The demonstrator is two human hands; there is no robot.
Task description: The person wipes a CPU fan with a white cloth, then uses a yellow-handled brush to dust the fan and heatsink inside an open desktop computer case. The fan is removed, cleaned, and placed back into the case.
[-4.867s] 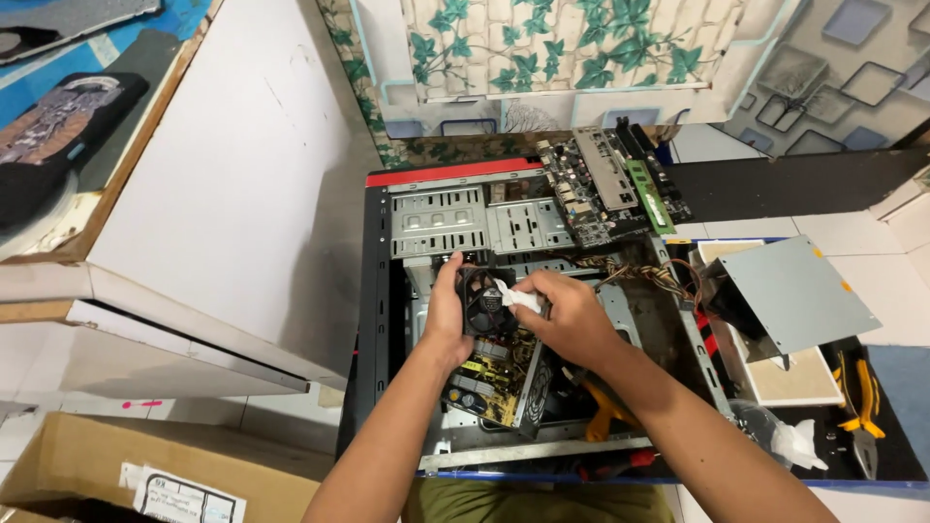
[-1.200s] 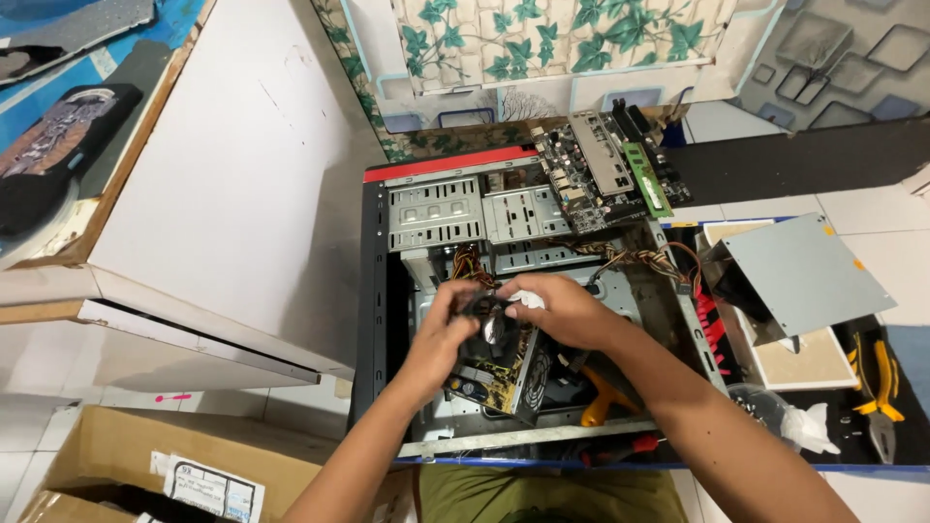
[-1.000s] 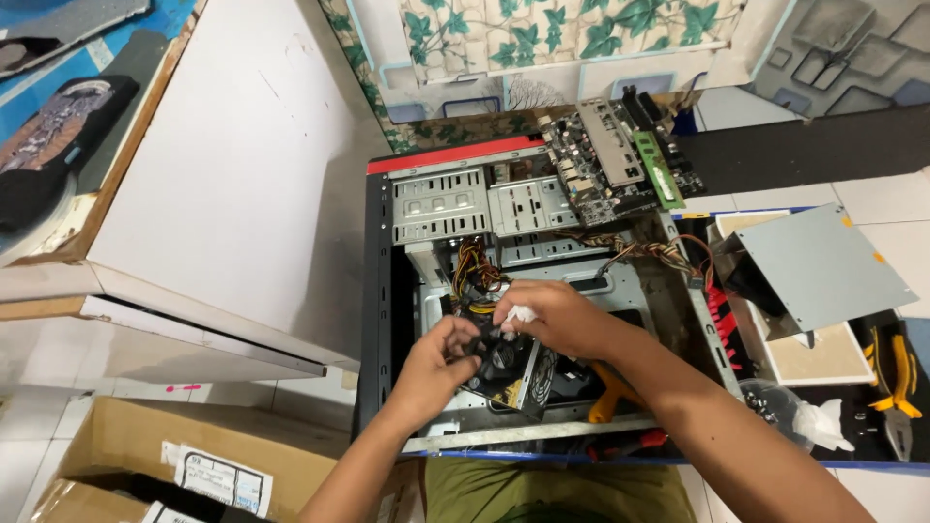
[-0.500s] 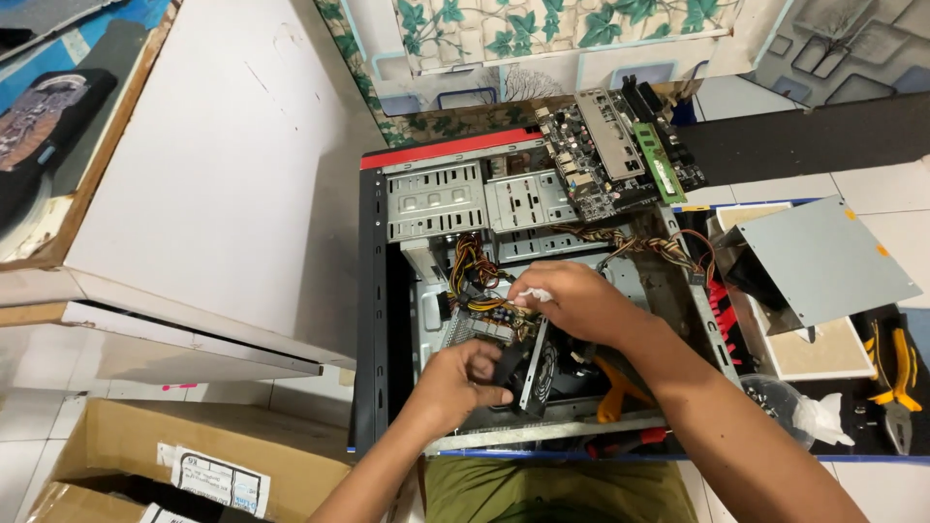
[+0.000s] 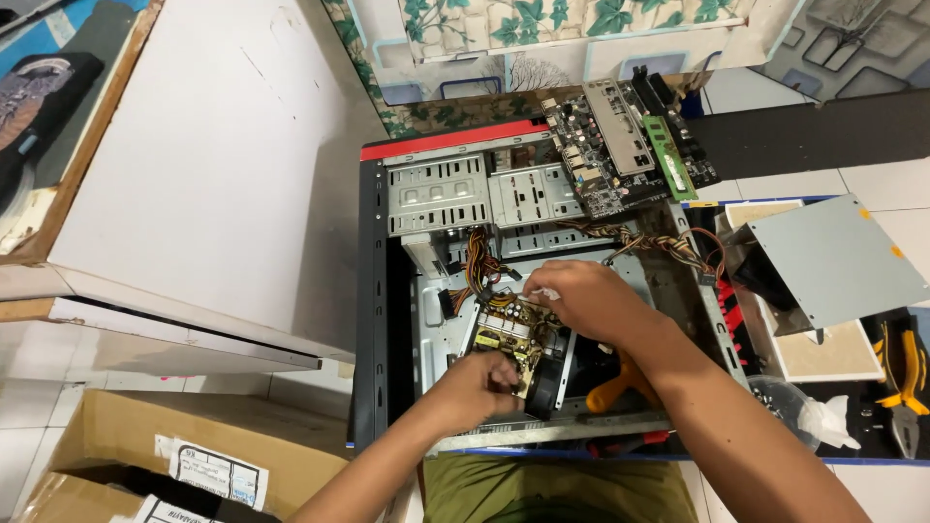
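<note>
Left hand point(image 5: 480, 380): fingers curled on the lower edge of the open power supply board point(image 5: 511, 339), gripping it.
Right hand point(image 5: 589, 300): closed, pinching a small white piece at the board's top.
Board: lower centre of frame, inside the computer case point(image 5: 373, 291).
Motherboard point(image 5: 620, 145): upper right, leaning beyond the case.
Pliers point(image 5: 903, 387): far right.

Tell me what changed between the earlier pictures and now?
The left hand slid from the far edge of the bare yellowish power-supply circuit board to its near edge. The right hand stayed at the far edge. The open grey metal computer case did not move.
</note>
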